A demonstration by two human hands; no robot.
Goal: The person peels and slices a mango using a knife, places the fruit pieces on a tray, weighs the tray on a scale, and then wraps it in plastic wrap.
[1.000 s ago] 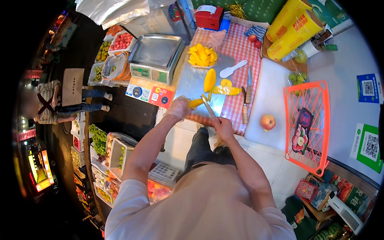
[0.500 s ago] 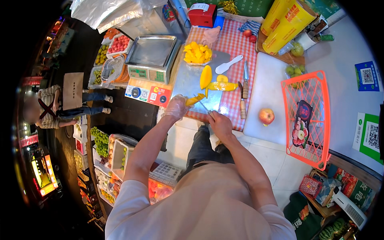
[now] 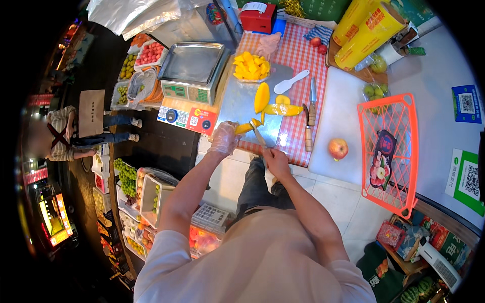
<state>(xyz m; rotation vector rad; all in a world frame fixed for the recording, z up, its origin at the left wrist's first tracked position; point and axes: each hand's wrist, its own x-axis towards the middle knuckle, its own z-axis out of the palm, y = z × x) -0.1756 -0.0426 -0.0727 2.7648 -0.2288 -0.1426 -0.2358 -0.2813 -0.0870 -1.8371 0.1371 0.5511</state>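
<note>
My left hand (image 3: 224, 139), in a clear plastic glove, is closed round a yellow mango piece (image 3: 244, 128) over the near edge of a grey metal board (image 3: 236, 99). A small knife (image 3: 259, 136) is gripped in my right hand (image 3: 276, 161), its blade pointing up and away beside the mango's right end. Whether the blade touches the flesh I cannot tell. Just beyond lie an upright mango slab (image 3: 261, 97), a longer mango piece (image 3: 283, 109) and a small mango slice (image 3: 283, 99). Cut mango chunks (image 3: 251, 64) fill a clear container at the board's far side.
A white spoon (image 3: 291, 82) and two wooden-handled knives (image 3: 311, 108) lie right of the mango. An apple (image 3: 338, 149) sits on a white board (image 3: 328, 121), beside an orange plastic basket (image 3: 414, 151). Left stands a scale (image 3: 191, 88). A person (image 3: 65, 132) stands far left.
The knife blade has swung from pointing left at the mango to a steeper angle. My right hand has shifted slightly down, while my left still holds the mango piece.
</note>
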